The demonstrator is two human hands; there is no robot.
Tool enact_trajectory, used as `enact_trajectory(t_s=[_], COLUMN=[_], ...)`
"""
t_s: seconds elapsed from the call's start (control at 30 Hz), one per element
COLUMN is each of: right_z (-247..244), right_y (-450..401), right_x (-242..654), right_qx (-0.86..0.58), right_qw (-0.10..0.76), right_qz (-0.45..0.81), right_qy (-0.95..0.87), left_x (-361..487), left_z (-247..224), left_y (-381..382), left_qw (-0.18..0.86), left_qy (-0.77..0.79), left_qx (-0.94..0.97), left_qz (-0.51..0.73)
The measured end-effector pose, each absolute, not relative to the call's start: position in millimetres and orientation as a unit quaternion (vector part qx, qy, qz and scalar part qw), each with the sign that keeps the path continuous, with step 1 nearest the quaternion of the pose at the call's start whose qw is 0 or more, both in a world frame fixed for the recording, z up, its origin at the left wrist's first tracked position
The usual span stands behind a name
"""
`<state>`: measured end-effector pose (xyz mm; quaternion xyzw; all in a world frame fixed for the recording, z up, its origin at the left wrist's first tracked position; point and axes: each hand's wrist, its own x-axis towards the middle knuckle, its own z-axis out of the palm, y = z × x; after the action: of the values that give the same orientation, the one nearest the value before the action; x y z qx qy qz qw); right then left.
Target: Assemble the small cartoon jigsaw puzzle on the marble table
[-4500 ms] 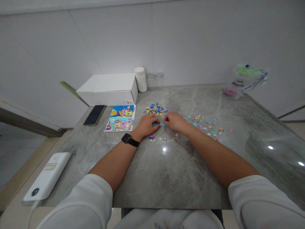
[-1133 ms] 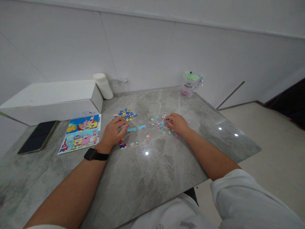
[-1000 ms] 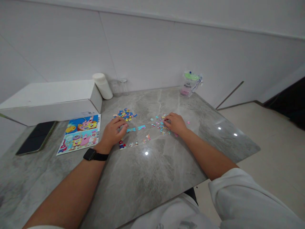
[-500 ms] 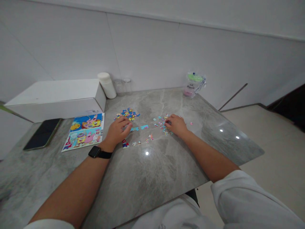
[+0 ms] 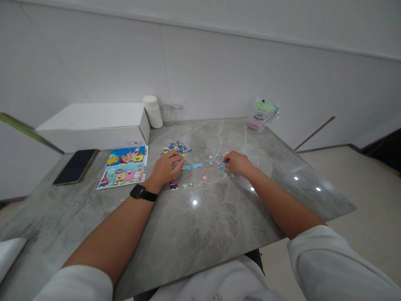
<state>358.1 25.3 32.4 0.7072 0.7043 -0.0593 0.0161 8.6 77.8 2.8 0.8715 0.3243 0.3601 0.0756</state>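
My left hand point(image 5: 167, 168) rests on the table with its thumb and fingers apart, beside a few joined blue puzzle pieces point(image 5: 197, 166). No piece shows in it. My right hand point(image 5: 239, 162) is over a loose cluster of small pastel puzzle pieces point(image 5: 225, 175), fingertips drawn together and pointing down among them. Whatever they pinch is too small to make out. Behind my left hand lies a heap of blue and yellow puzzle pieces point(image 5: 177, 147). Nearer me, a broken row of pieces includes a red and blue one point(image 5: 174, 186) and a pair with white and orange point(image 5: 204, 180).
A cartoon picture sheet point(image 5: 124, 172) and a phone point(image 5: 75, 167) lie at the left. Behind them stand a white box point(image 5: 94, 138), a white bottle point(image 5: 153, 113) and two clear glasses point(image 5: 177, 113). A clear plastic bag point(image 5: 262, 115) sits near the back right corner of the grey table point(image 5: 216, 230).
The whole view has shifted, so the table's things appear further right. My left hand stays by the blue pieces. My right fingers are still at the pastel cluster, with only a slight change of pose.
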Motion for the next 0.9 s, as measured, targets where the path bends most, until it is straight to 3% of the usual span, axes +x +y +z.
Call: enact_trajectory(t_s=[0.17, 0.3, 0.7, 0.8, 0.9], right_z=[45, 50, 112, 111, 92], right_y=[47, 53, 79, 79, 77], right_x=[358, 362, 305, 273, 251], right_qx=[0.685, 0.670, 0.510, 0.473, 0.466], right_qw=[0.095, 0.101, -0.128, -0.169, -0.157], right_qz=[-0.082, -0.097, -0.210, -0.201, -0.186], right_qy=[0.717, 0.729, 0.824, 0.841, 0.851], left_x=[7, 6, 8, 8, 6], left_z=[3, 2, 2, 5, 5], left_y=[78, 79, 80, 80, 81], left_qw=[0.079, 0.075, 0.085, 0.095, 0.101], left_qy=[0.319, 0.315, 0.312, 0.307, 0.300], left_qx=[0.871, 0.872, 0.889, 0.894, 0.900], left_qz=[0.364, 0.367, 0.325, 0.310, 0.300])
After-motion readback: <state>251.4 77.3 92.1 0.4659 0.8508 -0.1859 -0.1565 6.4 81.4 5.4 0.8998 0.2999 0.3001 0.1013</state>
